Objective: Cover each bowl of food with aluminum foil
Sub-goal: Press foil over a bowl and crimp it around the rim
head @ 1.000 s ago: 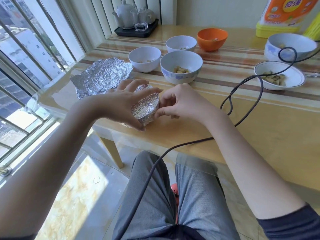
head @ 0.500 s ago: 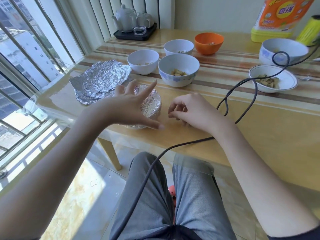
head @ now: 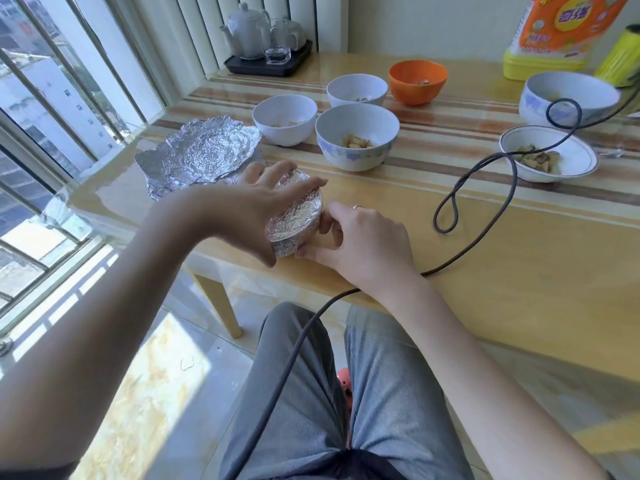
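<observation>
A foil-wrapped bowl (head: 298,220) sits near the table's front edge. My left hand (head: 249,209) lies over its top and left side with fingers spread. At the bowl's right side, my right hand (head: 363,237) pinches the foil with its fingertips. Loose crumpled foil sheets (head: 197,154) lie to the left near the window. Several uncovered bowls hold food: a white bowl (head: 284,119), a blue-patterned bowl (head: 356,136), a second white bowl (head: 356,90), an orange bowl (head: 417,81), a shallow dish (head: 549,159) and a large bowl (head: 568,97).
A dark cable (head: 485,188) loops over the table on the right and runs down across my lap. A black tray with a teapot (head: 249,32) and glasses stands at the far left corner. An orange and yellow bottle (head: 561,32) stands at the back right. A barred window is on the left.
Half a second ago both hands were off the wrapped bowl; now my left hand is back on top of it and my right hand pinches the foil at its right side.
</observation>
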Available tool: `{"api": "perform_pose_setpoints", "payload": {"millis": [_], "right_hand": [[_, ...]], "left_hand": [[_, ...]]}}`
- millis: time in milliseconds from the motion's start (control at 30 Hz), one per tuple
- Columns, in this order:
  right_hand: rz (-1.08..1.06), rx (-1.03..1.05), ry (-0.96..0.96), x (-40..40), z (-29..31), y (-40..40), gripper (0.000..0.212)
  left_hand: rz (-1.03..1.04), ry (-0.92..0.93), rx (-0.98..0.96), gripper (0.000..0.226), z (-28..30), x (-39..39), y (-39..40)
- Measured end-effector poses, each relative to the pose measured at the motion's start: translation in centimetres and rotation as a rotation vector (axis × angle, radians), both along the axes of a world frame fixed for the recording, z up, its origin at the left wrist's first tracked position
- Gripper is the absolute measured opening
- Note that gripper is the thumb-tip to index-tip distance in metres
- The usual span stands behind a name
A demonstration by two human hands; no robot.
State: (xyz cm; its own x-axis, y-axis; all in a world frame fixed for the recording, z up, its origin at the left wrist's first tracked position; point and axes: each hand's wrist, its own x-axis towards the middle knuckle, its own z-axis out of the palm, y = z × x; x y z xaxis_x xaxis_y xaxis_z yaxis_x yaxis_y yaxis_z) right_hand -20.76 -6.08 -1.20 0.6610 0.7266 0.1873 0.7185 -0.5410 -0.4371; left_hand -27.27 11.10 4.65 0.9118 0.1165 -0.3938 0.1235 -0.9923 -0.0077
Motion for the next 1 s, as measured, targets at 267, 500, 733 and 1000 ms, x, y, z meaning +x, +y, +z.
{"api": "perform_pose_setpoints", "payload": {"millis": [267, 500, 733, 1000], "right_hand": [[0.010, 0.023, -0.031, 0.4, -0.3, 0.0, 0.034], [0.055, -0.058, 0.078, 2.7, 0.0, -0.3, 0.033], [-0.092, 0.665, 0.603, 2.4, -1.1, -0.9, 0.023], [-0.053, 0.654, 0.907, 1.2, 0.4, 6.6, 0.048]], "left_hand": [[0.006, 0.029, 0.044, 0.132, -0.2, 0.2, 0.3], [0.022, 0.064, 0.000, 0.136, -0.3, 0.2, 0.7], [0.451, -0.851, -0.667, 0.079, -1.7, -1.8, 2.3], [0.843, -1.110, -1.326, 0.060, -6.7, -1.2, 0.4]]}}
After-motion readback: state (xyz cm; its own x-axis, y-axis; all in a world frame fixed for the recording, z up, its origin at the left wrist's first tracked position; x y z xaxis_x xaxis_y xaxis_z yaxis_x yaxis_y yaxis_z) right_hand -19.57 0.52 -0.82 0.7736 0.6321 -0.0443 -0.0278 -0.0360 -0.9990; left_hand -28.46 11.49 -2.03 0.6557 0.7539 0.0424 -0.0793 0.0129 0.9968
